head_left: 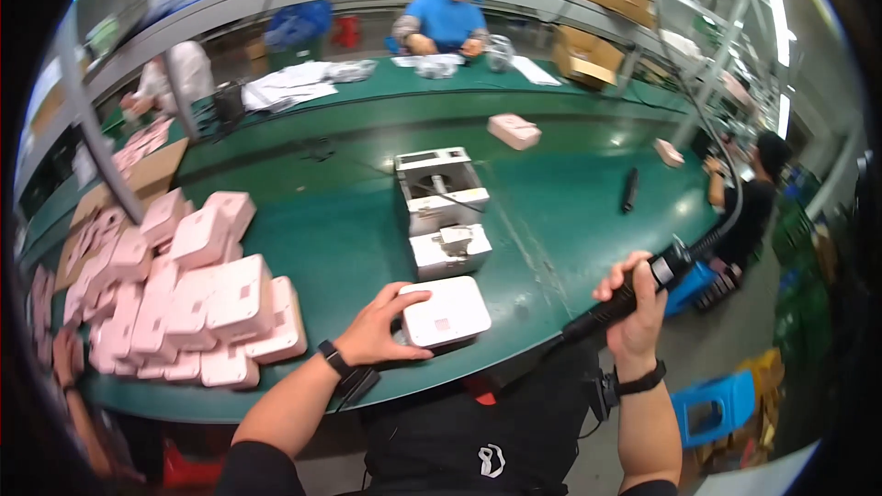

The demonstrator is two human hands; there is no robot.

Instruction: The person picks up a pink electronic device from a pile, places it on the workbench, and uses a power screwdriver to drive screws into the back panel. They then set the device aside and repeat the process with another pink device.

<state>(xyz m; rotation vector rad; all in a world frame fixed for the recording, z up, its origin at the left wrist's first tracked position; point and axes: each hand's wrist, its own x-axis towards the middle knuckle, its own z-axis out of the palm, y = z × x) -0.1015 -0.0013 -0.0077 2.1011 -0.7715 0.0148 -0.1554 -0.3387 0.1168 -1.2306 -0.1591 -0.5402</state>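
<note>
Pale box (448, 310) sits gripped by the left hand (377, 329); right hand (636, 317) grasps a black driver (595, 316): likely positioning (next calls for tip alignment)

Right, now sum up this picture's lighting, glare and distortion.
Head view: fisheye bending bows the green workbench, and the corners go black; head view: a strip light glares at upper right; head view: the pinkish-white plastic casing in the left hand looks nearly washed out on top.
</note>
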